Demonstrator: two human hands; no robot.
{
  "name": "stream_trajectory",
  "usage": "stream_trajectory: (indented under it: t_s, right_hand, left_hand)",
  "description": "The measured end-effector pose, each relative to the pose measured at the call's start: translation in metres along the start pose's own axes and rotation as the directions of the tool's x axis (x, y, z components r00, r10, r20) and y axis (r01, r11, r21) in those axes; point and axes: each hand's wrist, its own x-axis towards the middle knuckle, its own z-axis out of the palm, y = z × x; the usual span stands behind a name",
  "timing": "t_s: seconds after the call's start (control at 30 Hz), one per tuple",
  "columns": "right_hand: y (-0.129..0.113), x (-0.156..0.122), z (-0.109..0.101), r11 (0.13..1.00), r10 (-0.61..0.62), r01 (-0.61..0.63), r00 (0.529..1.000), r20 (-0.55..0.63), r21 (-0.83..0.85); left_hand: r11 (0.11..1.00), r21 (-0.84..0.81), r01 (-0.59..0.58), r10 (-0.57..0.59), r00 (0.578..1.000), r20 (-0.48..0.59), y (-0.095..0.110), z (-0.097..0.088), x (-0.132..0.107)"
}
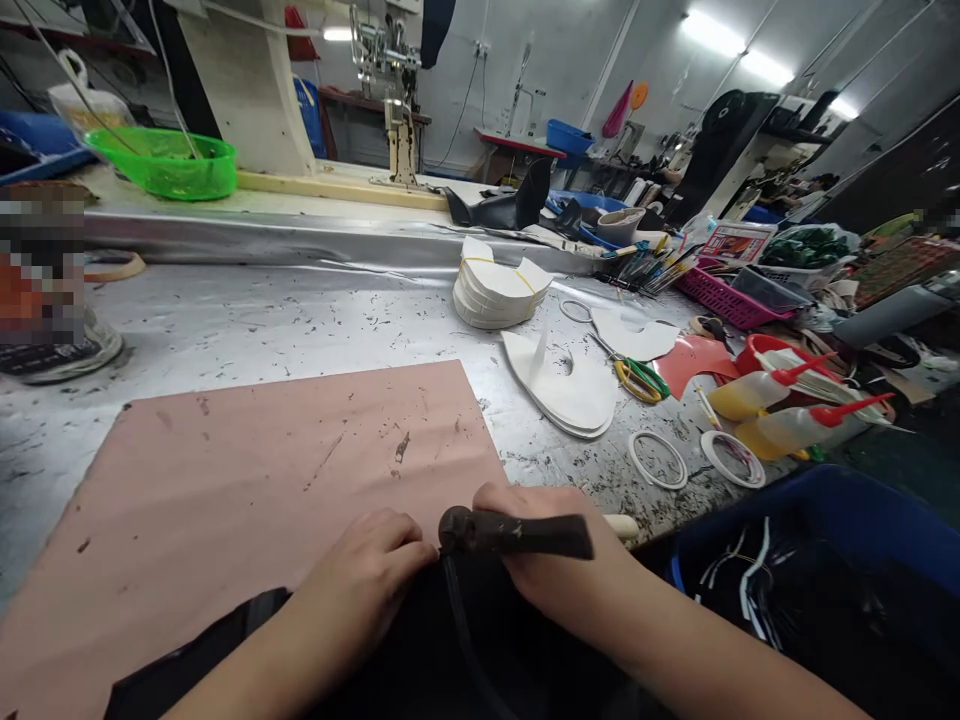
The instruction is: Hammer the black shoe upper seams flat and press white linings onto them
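Observation:
A hammer with a dark metal head [525, 535] and a pale handle end [622, 526] is in my right hand [551, 575], fingers wrapped round it. Its rounded face is down at the edge of a black sheet of leather-like material [405, 650], close to my left fingertips. My left hand [371, 560] is closed at that edge, thumb and fingers pressed together on the material. Under both hands lies a pinkish-brown board [300, 450], scuffed and marked. A thin dark strip [465, 610] runs along the black material toward me.
Stacked white cut pieces [499, 290], loose white pieces [566, 390], scissors [637, 380], tape rolls [658, 460] and red-tipped bottles [795, 430] lie to the right. A blue bin [847, 510] stands at lower right. A green basket [169, 165] and sewing machine [401, 130] are behind.

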Motion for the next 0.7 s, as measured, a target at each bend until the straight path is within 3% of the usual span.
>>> stream_trajectory:
  t_s: [0.17, 0.37, 0.5, 0.6, 0.7]
  right_hand:
    - [-0.009, 0.005, 0.003, 0.998, 0.022, -0.016, 0.995, 0.093, -0.063]
    - [-0.012, 0.003, 0.004, 0.990, -0.010, 0.023, 0.995, 0.096, -0.137]
    - [-0.011, 0.002, 0.005, 0.993, -0.021, 0.029, 0.997, 0.068, -0.116]
    - [-0.010, 0.003, 0.004, 0.996, -0.020, 0.024, 0.998, 0.054, -0.087]
    - [-0.012, 0.002, 0.003, 0.995, -0.008, 0.012, 0.999, 0.046, -0.095]
  left_hand:
    - [0.993, 0.023, 0.114, -0.116, 0.985, 0.126, 0.005, -0.002, 0.012]
    - [0.978, 0.180, 0.107, -0.121, 0.990, 0.068, 0.011, 0.012, 0.017]
    - [0.979, 0.177, 0.096, -0.105, 0.993, 0.044, 0.008, 0.007, 0.006]
    - [0.992, 0.122, 0.034, -0.039, 0.999, 0.032, 0.002, -0.003, -0.005]
    - [0.987, 0.076, -0.141, 0.137, 0.989, 0.054, -0.003, -0.009, -0.011]
